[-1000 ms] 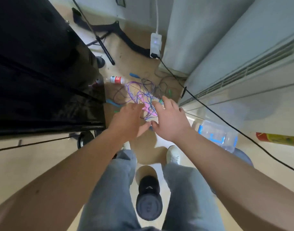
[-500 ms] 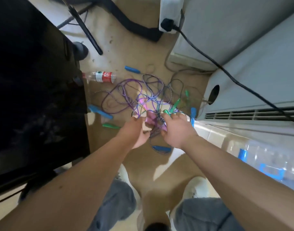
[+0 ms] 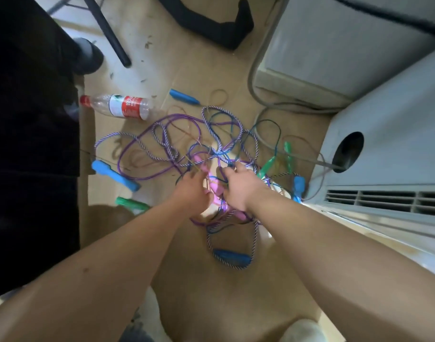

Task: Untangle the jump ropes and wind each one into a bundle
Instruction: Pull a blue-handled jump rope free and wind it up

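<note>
A tangle of jump ropes (image 3: pixel 186 144) lies on the tan floor: purple, braided purple-white, thin blue and thin yellow cords. Blue handles (image 3: pixel 115 174) (image 3: pixel 232 255) (image 3: pixel 184 97), green handles (image 3: pixel 132 203) (image 3: pixel 268 165) and pink handles (image 3: pixel 217 188) stick out around it. My left hand (image 3: pixel 191 191) and my right hand (image 3: pixel 238 186) reach into the middle of the tangle, side by side, fingers curled among the cords near the pink handles. Which cords each hand holds is hidden by the hands.
A clear plastic bottle (image 3: pixel 120 108) with a red label lies at the left of the ropes. A black cabinet (image 3: pixel 26 144) stands on the left, a white air-conditioner unit (image 3: pixel 384 156) with a grey cable on the right. A black stand leg (image 3: pixel 105 30) crosses the back.
I have leaned down closer to the floor, so the tangle looks larger. Both hands moved forward from above the ropes into the middle of the tangle.
</note>
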Action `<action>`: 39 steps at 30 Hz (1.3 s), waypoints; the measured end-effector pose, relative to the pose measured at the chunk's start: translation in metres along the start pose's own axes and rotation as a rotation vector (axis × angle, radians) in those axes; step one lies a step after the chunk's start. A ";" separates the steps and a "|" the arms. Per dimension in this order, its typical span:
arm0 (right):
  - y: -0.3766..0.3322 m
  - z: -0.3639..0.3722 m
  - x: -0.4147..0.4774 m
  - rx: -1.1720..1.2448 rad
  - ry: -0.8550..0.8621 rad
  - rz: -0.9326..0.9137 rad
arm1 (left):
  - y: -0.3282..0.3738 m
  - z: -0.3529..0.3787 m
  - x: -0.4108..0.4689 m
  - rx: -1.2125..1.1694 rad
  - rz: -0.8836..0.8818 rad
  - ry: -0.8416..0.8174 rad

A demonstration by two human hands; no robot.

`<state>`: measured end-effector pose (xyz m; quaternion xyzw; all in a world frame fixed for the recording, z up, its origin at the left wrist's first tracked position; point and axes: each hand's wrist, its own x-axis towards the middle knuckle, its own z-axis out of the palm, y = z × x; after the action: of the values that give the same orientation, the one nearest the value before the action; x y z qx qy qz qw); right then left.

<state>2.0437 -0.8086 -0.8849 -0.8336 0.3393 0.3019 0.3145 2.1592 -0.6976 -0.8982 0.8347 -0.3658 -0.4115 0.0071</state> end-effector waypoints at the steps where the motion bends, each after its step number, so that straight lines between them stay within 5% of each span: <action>1: 0.000 0.003 0.005 -0.004 -0.009 -0.001 | -0.002 0.003 0.004 -0.006 -0.004 -0.004; 15: -0.008 0.051 0.005 -0.062 -0.083 -0.044 | -0.019 0.014 -0.043 -0.143 -0.060 -0.037; 31: -0.017 0.005 -0.157 0.268 0.480 -0.170 | 0.013 -0.011 -0.172 -0.067 0.108 0.024; 39: -0.064 -0.037 -0.281 0.186 0.567 -0.325 | 0.038 -0.065 -0.282 -0.147 0.212 0.185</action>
<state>1.9373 -0.6933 -0.6406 -0.8952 0.3021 -0.0281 0.3264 2.0700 -0.5709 -0.6513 0.8229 -0.4188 -0.3556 0.1451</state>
